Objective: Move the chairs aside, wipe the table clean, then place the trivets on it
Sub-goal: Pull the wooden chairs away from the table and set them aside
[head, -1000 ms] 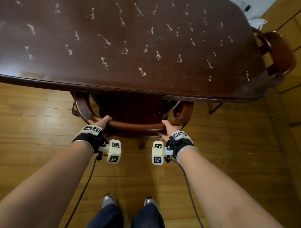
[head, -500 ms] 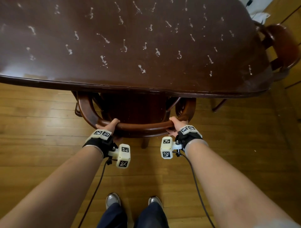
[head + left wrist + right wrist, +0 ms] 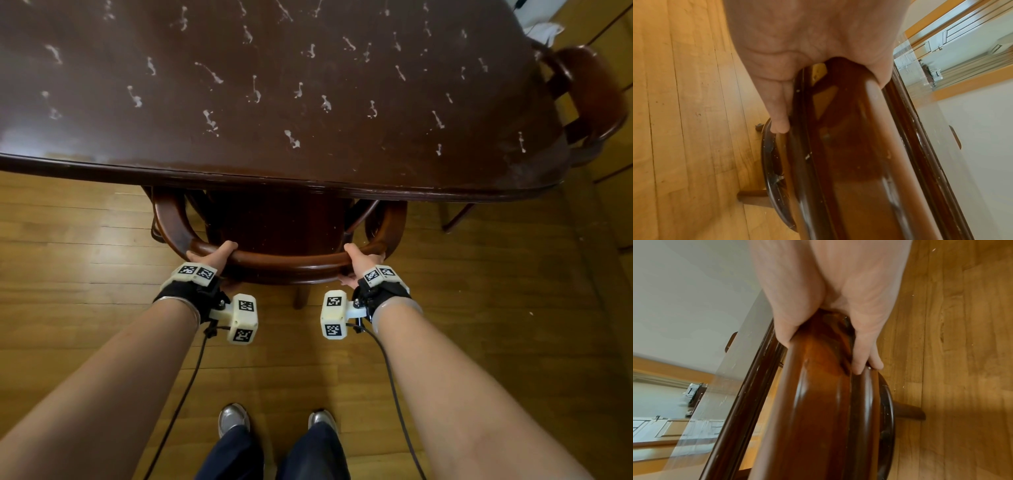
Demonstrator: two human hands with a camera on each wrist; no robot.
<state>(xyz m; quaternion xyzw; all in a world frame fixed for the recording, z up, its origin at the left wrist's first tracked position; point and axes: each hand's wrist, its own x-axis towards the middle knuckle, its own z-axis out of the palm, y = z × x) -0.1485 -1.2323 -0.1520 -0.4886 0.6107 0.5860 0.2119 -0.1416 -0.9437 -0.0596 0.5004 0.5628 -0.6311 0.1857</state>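
Dark brown table [image 3: 308,161] — white-smeared

No readable text, label, brand or number shows in any of the views.

I saw the chair [image 3: 284,263] tucked under the near edge of the table [image 3: 308,164], its seat mostly hidden beneath the top. It was dark reddish-brown wood with a curved, glossy back rail that bent round into arms on both sides. One leg showed below the rail on the floor. A second chair [image 3: 589,99] of the same wood stood at the table's right end, pushed in close. The tabletop was dark brown and polished, spotted all over with small whitish smears [image 3: 293,138]. I could not see any trivets.
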